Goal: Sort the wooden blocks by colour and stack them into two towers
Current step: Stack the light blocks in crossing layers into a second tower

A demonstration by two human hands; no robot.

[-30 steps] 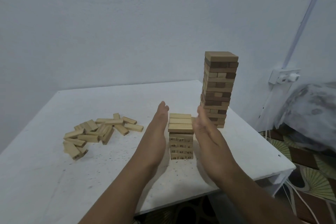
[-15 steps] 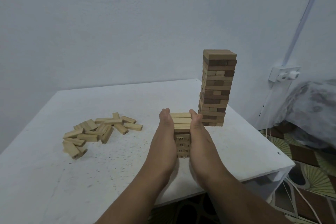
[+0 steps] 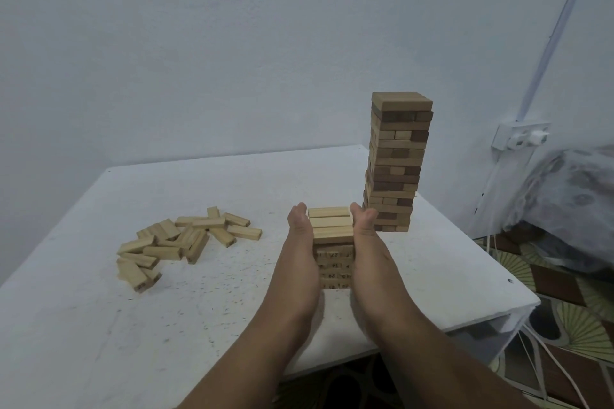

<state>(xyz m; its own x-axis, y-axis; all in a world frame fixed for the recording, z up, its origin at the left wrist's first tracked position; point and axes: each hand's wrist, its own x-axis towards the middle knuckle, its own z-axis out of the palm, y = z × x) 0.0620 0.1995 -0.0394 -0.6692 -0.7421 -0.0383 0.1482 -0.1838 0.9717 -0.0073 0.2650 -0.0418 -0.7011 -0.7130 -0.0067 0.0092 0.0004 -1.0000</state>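
Note:
A short tower of light wooden blocks (image 3: 332, 232) stands on the white table (image 3: 232, 189), with numbers printed on its lower block ends. My left hand (image 3: 300, 252) presses flat against its left side. My right hand (image 3: 363, 249) presses flat against its right side, fingers straight. Behind and to the right rises a tall tower of darker and mixed brown blocks (image 3: 397, 163). A loose pile of light blocks (image 3: 179, 239) lies on the table to the left.
The table's right edge and near corner (image 3: 528, 302) lie close to the tall tower. A wall socket (image 3: 521, 136) with white cables hangs at the right above a patterned floor (image 3: 564, 325). A covered bundle (image 3: 571, 189) sits far right.
My two hands, apart a second ago, have closed in against both sides of the short light tower and now stay pressed there.

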